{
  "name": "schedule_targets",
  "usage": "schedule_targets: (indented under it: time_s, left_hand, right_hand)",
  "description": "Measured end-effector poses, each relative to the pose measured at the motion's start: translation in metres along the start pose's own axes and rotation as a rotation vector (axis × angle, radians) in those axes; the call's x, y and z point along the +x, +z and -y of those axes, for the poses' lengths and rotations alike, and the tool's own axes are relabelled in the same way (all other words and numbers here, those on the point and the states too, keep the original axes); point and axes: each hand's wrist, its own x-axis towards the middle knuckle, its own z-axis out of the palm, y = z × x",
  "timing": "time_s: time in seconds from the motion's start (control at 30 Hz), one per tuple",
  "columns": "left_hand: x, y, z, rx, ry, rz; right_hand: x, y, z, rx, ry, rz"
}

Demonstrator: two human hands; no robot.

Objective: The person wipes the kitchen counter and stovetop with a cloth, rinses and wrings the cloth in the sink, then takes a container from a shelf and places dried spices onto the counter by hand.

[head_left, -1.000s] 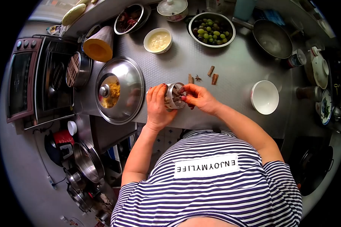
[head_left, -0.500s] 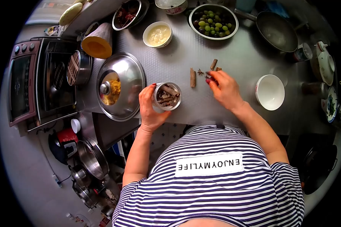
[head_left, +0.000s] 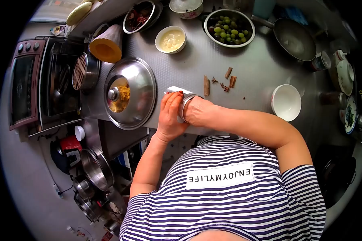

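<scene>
My left hand (head_left: pixel 169 114) is wrapped round a clear glass jar (head_left: pixel 175 89), which is tipped on its side with its mouth turned to the right. Into that mouth reaches my right hand (head_left: pixel 198 111); its fingers are out of sight inside, so what they hold cannot be seen. Just beyond the jar, several pieces of cinnamon bark (head_left: pixel 206 86) lie on the metal counter. Star anise (head_left: pixel 226 87) is scattered among them, with a tiny dark bit (head_left: pixel 244 98) off to the right.
Left of the jar sits a steel lid (head_left: pixel 142 80) with a glass window. Behind are a bowl of pale, lumpy food (head_left: pixel 171 40), a bowl of grapes (head_left: pixel 229 29) and a frying pan (head_left: pixel 295 39). A white bowl (head_left: pixel 286 102) stands at right, a cut pumpkin (head_left: pixel 105 46) at left.
My right hand has left the spices on the counter and gone into the jar. The jar has been tipped from upright towards the right. More star anise now shows beside the bark.
</scene>
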Motion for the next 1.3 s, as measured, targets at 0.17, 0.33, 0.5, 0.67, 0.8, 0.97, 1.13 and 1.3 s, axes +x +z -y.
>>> schedule_targets:
  time_s: [0.17, 0.33, 0.5, 0.67, 0.8, 0.97, 1.13, 1.3]
  left_hand:
    - [0.005, -0.003, 0.001, 0.021, -0.001, 0.026]
    - [0.002, -0.001, 0.003, 0.039, 0.03, 0.052]
    - [0.003, 0.001, 0.002, 0.059, 0.015, 0.027]
    - [0.006, -0.001, 0.004, 0.05, -0.036, 0.019]
    - [0.004, -0.008, 0.005, 0.023, -0.098, -0.034]
    - [-0.002, -0.009, 0.009, -0.027, -0.14, -0.092]
    - [-0.001, -0.007, 0.007, -0.024, -0.118, -0.07]
    - [0.002, -0.005, 0.005, -0.043, -0.099, -0.046]
  right_hand:
    - [0.009, 0.01, -0.001, 0.056, 0.097, -0.067]
    - [0.002, 0.012, 0.001, 0.127, 0.138, -0.264]
    - [-0.009, -0.02, 0.001, 0.151, 0.18, 0.167]
    - [-0.025, -0.012, -0.009, 0.304, 0.155, -0.282]
    - [-0.053, -0.03, -0.01, 0.739, 0.422, -0.535]
    - [-0.089, -0.015, -0.027, 0.655, 0.824, -0.426]
    - [-0.064, -0.036, -0.015, 0.437, 0.443, -0.591]
    - [-0.007, -0.028, -0.002, 0.235, 0.178, -0.272]
